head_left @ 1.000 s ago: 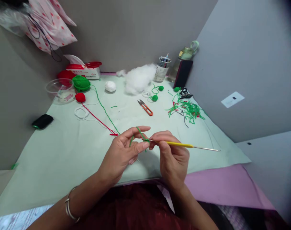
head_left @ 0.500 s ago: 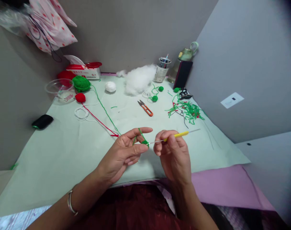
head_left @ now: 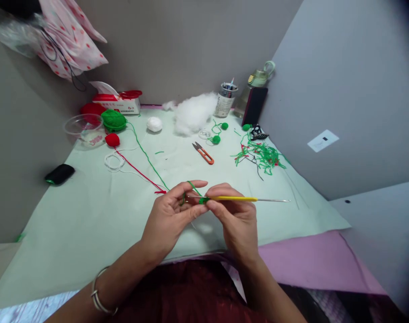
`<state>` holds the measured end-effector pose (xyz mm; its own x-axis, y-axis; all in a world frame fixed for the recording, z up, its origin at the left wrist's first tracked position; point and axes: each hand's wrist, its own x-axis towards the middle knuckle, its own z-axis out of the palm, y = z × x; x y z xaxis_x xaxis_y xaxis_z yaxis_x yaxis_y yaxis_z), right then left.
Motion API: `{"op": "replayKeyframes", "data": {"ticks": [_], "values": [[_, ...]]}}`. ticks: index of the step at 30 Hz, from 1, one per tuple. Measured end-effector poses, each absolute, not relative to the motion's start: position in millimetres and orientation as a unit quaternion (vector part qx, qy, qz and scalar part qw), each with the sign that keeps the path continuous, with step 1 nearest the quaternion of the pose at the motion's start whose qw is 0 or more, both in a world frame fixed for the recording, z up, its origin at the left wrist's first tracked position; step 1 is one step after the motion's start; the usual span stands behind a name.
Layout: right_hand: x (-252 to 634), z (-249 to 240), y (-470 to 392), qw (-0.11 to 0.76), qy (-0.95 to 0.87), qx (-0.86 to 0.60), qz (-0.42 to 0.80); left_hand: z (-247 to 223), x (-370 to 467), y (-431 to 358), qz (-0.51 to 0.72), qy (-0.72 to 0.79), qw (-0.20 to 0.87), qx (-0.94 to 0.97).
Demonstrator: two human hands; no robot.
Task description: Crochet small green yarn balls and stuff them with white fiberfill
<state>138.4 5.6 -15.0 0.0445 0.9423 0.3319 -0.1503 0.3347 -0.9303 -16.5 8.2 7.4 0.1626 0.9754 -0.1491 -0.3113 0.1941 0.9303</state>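
Between thumb and fingers, my left hand pinches a small piece of green crochet, and green yarn loops over its raised index finger. My right hand grips a crochet hook with a yellow handle and metal ends, held nearly level. The hook's left end passes by the green piece toward my left fingers; its other end points right. The fingertips of both hands meet at the piece and partly hide it. A strand runs back toward the green yarn ball at the far left.
Orange thread snips lie mid-table, before white stuffing. Yarn scraps are heaped at right, near a phone and bottle. At left are a red ball, a plastic tub and a black object.
My right hand has moved left against the left fingertips. The hook has levelled out, and its left end now reaches past the green piece. The whole view has shifted slightly.
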Motion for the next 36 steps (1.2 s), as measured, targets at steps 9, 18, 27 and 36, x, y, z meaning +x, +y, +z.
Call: {"op": "replayKeyframes", "data": {"ticks": [9, 18, 27, 36], "values": [[138, -14, 10, 0.608, -0.500, -0.371, 0.493, 9, -25, 11, 0.493, 0.393, 0.638, 0.442], [132, -14, 1, 0.592, -0.467, -0.374, 0.539, 0, -26, 10, 0.562, 0.471, 0.413, 0.540], [133, -15, 8, 0.637, -0.372, -0.409, 0.537, 7, -27, 6, 0.518, 0.384, 0.652, 0.399], [122, -13, 13, 0.610, -0.372, -0.354, 0.604, 3, -18, 11, 0.550, 0.322, 0.733, 0.238]]}}
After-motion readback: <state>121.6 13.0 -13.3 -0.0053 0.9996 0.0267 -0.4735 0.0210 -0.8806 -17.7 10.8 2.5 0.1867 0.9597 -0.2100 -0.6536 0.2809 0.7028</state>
